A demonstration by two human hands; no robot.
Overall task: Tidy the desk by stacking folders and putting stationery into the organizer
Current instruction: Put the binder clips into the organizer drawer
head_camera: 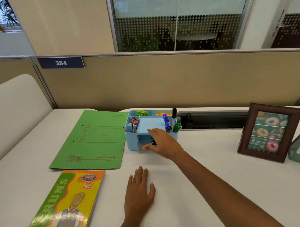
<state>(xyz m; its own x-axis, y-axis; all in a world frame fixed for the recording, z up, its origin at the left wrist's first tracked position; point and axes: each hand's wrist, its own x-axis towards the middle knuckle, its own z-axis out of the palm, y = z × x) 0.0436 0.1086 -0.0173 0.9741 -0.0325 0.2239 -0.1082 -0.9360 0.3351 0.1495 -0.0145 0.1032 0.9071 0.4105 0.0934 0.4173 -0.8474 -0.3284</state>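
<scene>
I see the right arm stretched to frame centre, the right hand (164, 143) pinching a black binder clip (153, 142) at the drawer mouth of the blue organizer (132, 142). The left hand (137, 193) lies flat, fingers straight, on the desk (212, 140), lower centre.

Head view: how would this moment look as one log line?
right hand: holds clip at organizer drawer | left hand: flat on desk | folder, notebook: not stacked

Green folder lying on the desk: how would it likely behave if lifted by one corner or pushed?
The green folder looks like thin card lying flat, so it would probably sag if lifted by a corner. It is probably light. On the smooth white desk it would likely slide easily.
</scene>
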